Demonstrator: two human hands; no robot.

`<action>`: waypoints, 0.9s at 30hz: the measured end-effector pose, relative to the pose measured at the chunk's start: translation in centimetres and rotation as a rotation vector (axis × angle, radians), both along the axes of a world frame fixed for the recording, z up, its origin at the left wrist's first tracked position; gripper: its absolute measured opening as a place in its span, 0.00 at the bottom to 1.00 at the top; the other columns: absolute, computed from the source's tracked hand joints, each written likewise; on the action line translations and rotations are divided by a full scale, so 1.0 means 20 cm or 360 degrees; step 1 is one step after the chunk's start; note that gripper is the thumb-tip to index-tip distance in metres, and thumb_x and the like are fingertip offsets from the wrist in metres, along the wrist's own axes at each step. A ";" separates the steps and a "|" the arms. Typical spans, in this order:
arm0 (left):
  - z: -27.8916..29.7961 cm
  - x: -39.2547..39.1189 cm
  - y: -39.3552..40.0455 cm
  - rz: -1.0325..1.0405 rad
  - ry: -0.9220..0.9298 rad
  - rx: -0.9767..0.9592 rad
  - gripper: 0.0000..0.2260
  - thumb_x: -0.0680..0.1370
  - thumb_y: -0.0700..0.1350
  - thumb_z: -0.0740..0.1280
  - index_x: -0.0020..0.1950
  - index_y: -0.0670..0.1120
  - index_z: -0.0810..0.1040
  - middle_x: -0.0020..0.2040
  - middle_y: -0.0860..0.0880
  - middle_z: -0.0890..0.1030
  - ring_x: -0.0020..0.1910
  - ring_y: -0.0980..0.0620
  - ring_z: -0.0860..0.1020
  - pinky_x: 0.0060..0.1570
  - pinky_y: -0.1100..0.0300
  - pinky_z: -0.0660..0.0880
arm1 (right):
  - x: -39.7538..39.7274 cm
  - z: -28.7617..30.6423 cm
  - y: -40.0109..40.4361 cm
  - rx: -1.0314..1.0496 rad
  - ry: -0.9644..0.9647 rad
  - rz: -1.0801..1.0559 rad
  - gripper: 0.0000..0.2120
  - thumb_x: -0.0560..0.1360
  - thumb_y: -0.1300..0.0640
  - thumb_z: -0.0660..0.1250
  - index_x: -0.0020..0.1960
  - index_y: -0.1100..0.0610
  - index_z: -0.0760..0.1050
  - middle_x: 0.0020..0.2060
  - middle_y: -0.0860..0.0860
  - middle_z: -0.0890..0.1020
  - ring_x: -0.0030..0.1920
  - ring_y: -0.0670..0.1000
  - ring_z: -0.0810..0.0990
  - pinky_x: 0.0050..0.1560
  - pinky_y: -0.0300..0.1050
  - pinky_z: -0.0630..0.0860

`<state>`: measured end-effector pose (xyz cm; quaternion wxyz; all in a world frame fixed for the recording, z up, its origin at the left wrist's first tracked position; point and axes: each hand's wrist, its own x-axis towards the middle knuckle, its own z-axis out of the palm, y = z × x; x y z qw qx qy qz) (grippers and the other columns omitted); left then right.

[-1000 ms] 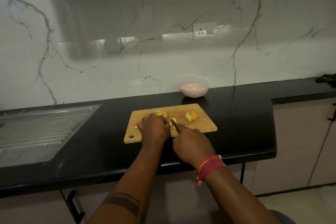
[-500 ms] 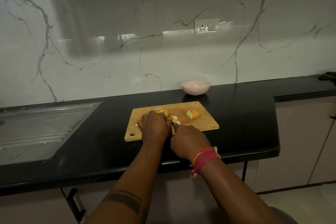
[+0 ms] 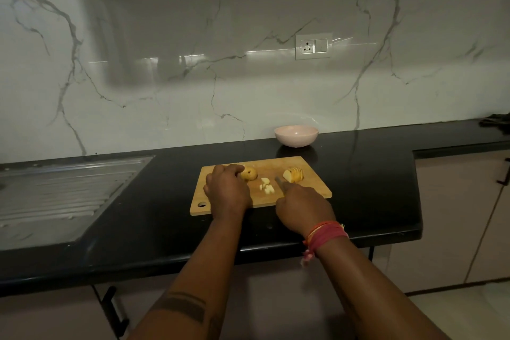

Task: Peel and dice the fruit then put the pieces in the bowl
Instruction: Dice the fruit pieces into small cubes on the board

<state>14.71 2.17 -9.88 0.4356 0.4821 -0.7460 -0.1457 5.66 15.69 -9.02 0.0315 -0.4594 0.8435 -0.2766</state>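
1. One board [image 3: 311,188] is lying at the frame's centre on the counter [image 3: 154,201].
2. Left hand [image 3: 227,190] is resting on it, fingers curled, touching the fruit [image 3: 249,173].
3. Right hand [image 3: 302,205] is gripping a knife [image 3: 280,182] beside the slices [image 3: 294,175].
4. Bowl [image 3: 296,135] is sitting above the board.
5. Dice [image 3: 267,185] are lying between the hands.

Bare cutting board [image 3: 314,188] lies open behind my diced pieces [image 3: 266,186]. Only the sliced fruit half [image 3: 294,175] stands between my knife [image 3: 280,181] and the pink bowl [image 3: 296,135].
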 end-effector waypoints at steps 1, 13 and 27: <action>0.00 0.00 -0.01 -0.0003 0.0133 0.0050 0.15 0.81 0.38 0.65 0.62 0.52 0.83 0.63 0.49 0.79 0.62 0.47 0.73 0.66 0.48 0.71 | 0.00 0.01 -0.02 0.0037 0.0017 -0.0005 0.30 0.78 0.51 0.58 0.79 0.42 0.59 0.59 0.54 0.80 0.52 0.54 0.78 0.46 0.47 0.72; 0.00 0.05 -0.04 -0.0100 0.0623 0.0289 0.21 0.78 0.29 0.60 0.58 0.49 0.85 0.57 0.51 0.83 0.54 0.56 0.78 0.45 0.71 0.70 | 0.23 -0.02 -0.20 -0.0017 0.0239 0.0146 0.19 0.78 0.51 0.61 0.69 0.51 0.70 0.46 0.53 0.81 0.44 0.54 0.79 0.40 0.46 0.71; 0.00 0.00 -0.10 0.0109 0.0122 -0.0008 0.12 0.83 0.44 0.64 0.61 0.54 0.84 0.61 0.51 0.81 0.62 0.47 0.73 0.64 0.49 0.68 | 0.08 -0.02 -0.14 -0.0287 0.0001 0.0121 0.27 0.80 0.51 0.58 0.78 0.39 0.62 0.50 0.51 0.82 0.42 0.49 0.76 0.40 0.45 0.76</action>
